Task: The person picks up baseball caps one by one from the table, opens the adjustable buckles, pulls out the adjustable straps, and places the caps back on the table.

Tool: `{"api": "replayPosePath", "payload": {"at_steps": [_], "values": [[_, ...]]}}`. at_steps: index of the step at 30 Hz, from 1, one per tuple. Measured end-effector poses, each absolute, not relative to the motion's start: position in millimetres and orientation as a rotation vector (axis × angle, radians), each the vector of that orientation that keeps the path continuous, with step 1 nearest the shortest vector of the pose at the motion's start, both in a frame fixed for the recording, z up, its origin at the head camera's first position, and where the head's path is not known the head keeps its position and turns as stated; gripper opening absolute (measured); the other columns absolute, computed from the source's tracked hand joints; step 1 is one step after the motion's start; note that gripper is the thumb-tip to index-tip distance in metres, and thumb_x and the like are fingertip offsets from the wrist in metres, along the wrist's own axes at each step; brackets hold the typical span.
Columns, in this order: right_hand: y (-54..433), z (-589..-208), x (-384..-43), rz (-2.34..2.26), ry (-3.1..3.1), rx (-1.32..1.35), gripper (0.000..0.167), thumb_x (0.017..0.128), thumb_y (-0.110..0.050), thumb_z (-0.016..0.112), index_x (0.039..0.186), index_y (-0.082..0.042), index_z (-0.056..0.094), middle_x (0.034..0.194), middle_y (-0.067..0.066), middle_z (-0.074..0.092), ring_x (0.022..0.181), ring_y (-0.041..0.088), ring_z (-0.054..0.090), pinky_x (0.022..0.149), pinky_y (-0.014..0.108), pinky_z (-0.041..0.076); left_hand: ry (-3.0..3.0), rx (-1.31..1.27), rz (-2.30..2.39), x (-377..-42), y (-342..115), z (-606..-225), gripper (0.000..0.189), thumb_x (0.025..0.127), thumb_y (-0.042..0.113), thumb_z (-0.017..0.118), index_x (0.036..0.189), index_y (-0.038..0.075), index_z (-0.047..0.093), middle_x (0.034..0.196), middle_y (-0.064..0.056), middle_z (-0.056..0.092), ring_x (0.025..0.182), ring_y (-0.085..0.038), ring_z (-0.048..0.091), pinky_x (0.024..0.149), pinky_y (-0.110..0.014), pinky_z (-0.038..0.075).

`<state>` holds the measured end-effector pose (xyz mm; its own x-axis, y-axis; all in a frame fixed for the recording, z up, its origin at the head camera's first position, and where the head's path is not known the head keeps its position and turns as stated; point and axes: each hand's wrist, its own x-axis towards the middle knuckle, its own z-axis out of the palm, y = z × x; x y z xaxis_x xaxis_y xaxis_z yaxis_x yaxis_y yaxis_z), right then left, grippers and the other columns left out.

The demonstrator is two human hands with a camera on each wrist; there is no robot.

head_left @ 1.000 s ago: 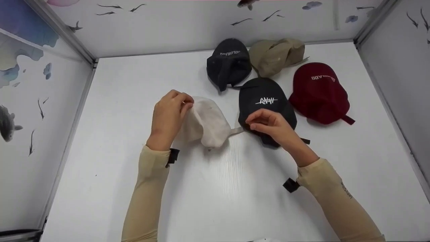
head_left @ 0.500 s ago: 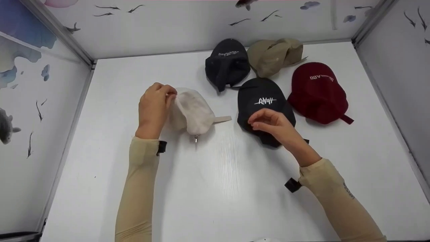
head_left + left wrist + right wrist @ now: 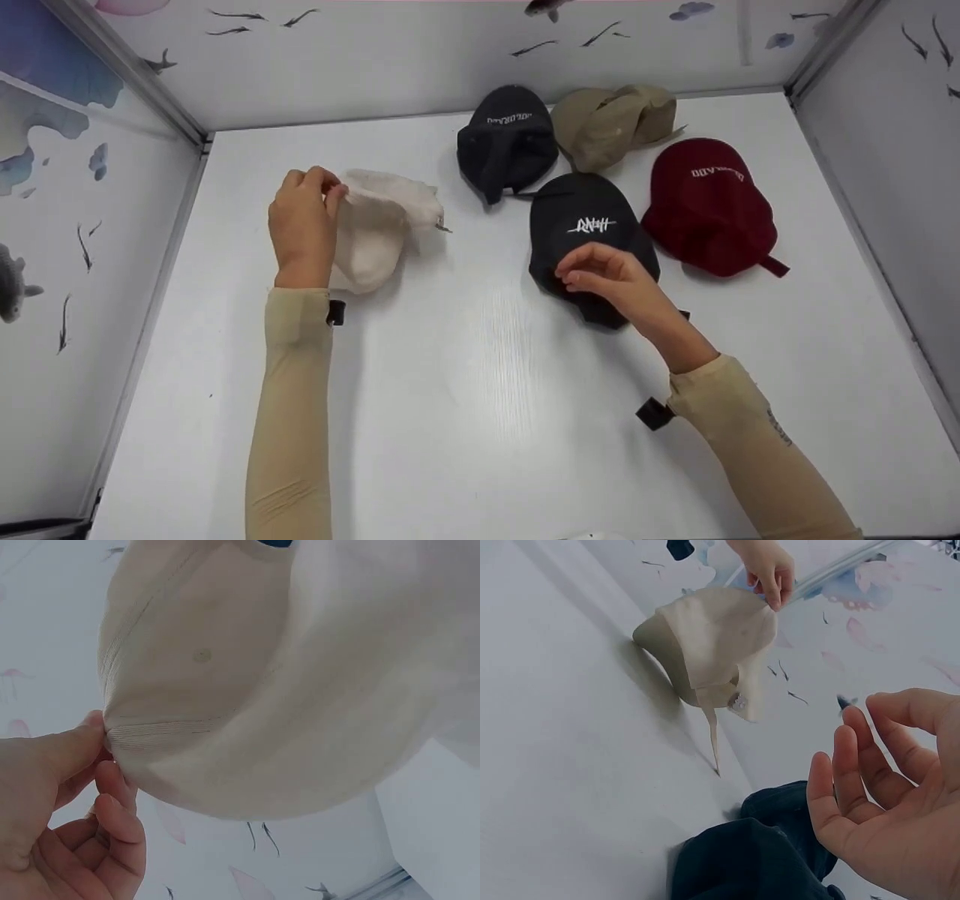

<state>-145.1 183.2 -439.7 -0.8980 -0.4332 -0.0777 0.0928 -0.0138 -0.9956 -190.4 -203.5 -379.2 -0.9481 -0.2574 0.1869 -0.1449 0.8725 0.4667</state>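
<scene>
My left hand (image 3: 304, 229) pinches a cream baseball cap (image 3: 371, 236) by its edge at the left of the table. In the left wrist view, thumb and fingertips grip the stitched fabric of the cap (image 3: 300, 757), whose hollow inside shows. The right wrist view catches the cap's loose strap (image 3: 711, 731) hanging down beside a small metal buckle (image 3: 737, 701). Holding nothing, my right hand (image 3: 611, 281) hovers with loosely bent fingers over the front of a black cap (image 3: 581, 199) with white lettering, hiding part of it.
Behind the black cap lie a dark navy cap (image 3: 517, 112) and a folded khaki cap (image 3: 600, 124). A dark red cap (image 3: 709, 210) rests to its right. Printed panels (image 3: 420, 67) wall in the white table (image 3: 450, 420) at the back and sides.
My left hand has carried the cream cap leftward and farther back, and the cap has turned so its strap end points away. The right hand has stayed nearly still.
</scene>
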Motion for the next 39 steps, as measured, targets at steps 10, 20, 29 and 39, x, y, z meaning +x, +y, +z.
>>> {"api": "replayPosePath", "payload": {"at_steps": [10, 20, 29, 39], "values": [[184.4, -439.4, -144.6, -1.953, 1.93, -0.338, 0.012, 0.096, -0.004, 0.061, 0.109, -0.004, 0.063, 0.103, -0.001, 0.07, 0.097, 0.015, 0.068, 0.088, 0.024, 0.056, -2.853, 0.389, -0.561, -204.9, -226.8, -412.6, 0.028, 0.102, 0.028, 0.057, 0.108, 0.001, 0.06, 0.114, -0.022, 0.059, 0.102, -0.041, 0.062, 0.091, -0.048, 0.051], [185.3, -441.4, -145.3, -1.951, 1.932, -0.34, 0.012, 0.097, -0.006, 0.062, 0.108, -0.005, 0.064, 0.103, 0.0, 0.07, 0.097, 0.019, 0.067, 0.088, 0.024, 0.056, -2.89, 0.486, -0.528, -211.0, -239.3, -431.2, 0.029, 0.102, 0.027, 0.057, 0.111, 0.0, 0.057, 0.116, -0.023, 0.058, 0.102, -0.043, 0.064, 0.091, -0.05, 0.053], [187.1, -440.7, -144.2, -1.939, 1.926, -0.333, 0.011, 0.097, -0.005, 0.061, 0.108, -0.005, 0.063, 0.102, -0.001, 0.071, 0.097, 0.016, 0.067, 0.088, 0.024, 0.056, -2.972, 0.532, -0.44, -220.5, -247.3, -454.5, 0.033, 0.103, 0.023, 0.056, 0.119, -0.006, 0.055, 0.124, -0.028, 0.056, 0.106, -0.048, 0.062, 0.092, -0.055, 0.052], [190.8, -437.1, -144.8, -1.951, 1.93, -0.321, 0.01, 0.097, -0.006, 0.06, 0.106, -0.008, 0.064, 0.101, -0.001, 0.071, 0.093, 0.01, 0.067, 0.088, 0.024, 0.056, -2.913, 0.262, -0.482, -225.3, -246.9, -466.6, 0.023, 0.1, 0.014, 0.059, 0.111, -0.007, 0.058, 0.113, -0.028, 0.059, 0.098, -0.048, 0.063, 0.089, -0.053, 0.052]]}}
